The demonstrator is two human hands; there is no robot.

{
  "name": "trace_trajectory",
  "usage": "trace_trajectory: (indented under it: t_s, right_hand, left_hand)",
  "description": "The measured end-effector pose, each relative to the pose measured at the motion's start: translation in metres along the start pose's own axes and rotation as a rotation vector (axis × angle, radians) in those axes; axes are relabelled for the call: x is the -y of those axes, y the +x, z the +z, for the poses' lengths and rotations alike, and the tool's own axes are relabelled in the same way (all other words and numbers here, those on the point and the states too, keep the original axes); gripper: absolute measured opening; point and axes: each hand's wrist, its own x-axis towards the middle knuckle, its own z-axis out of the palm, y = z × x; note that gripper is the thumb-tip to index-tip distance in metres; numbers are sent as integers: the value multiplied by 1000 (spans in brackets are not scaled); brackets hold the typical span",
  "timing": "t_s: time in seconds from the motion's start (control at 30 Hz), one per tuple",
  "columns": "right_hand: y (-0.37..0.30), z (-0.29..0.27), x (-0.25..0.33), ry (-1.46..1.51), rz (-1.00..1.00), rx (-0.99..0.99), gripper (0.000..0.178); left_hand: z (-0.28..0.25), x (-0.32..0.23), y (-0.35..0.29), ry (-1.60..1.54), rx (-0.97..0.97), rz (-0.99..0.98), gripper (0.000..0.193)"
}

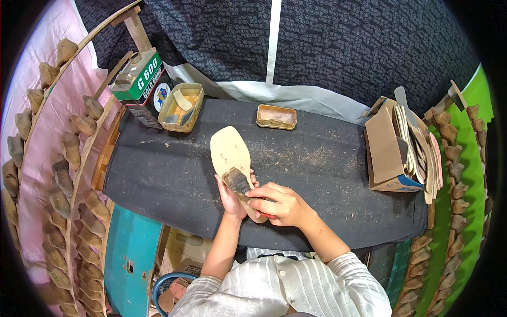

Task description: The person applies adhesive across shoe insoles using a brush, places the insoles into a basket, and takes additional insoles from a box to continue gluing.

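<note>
Over the near middle of the table, my left hand (231, 202) grips a pale cream shoe insole (230, 147) from underneath and along its edges. The insole's wide end points away from me, and its narrow end comes down between my hands. A dark grey-brown, rough-looking piece (235, 179) lies against its waist; I cannot tell exactly what it is. The fingers of my right hand (282, 206) are closed at the right edge of that dark piece. A small bit of red shows beneath the right hand, too little to name.
A green and black metal can (138, 87) stands back left beside a tub (198, 108) holding spreaders. Near the back middle sits a shallow container (277, 117). A cardboard box (381, 153) with soles stands right. Shoe lasts (62, 177) fill racks on both sides. Crumbs dot the dark tabletop (174, 174).
</note>
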Motion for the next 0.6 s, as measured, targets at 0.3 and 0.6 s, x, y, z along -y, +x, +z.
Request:
trace_trajectory:
  t_s: [0.3,0.6]
  right_hand:
    - [-9,-11,1,121,37,69,26]
    - [-13,-15,4,169,5,102,22]
  left_hand:
    - [-18,0,9,-64,87,-22,75]
    - [-25,-5,16,-101,89,25,76]
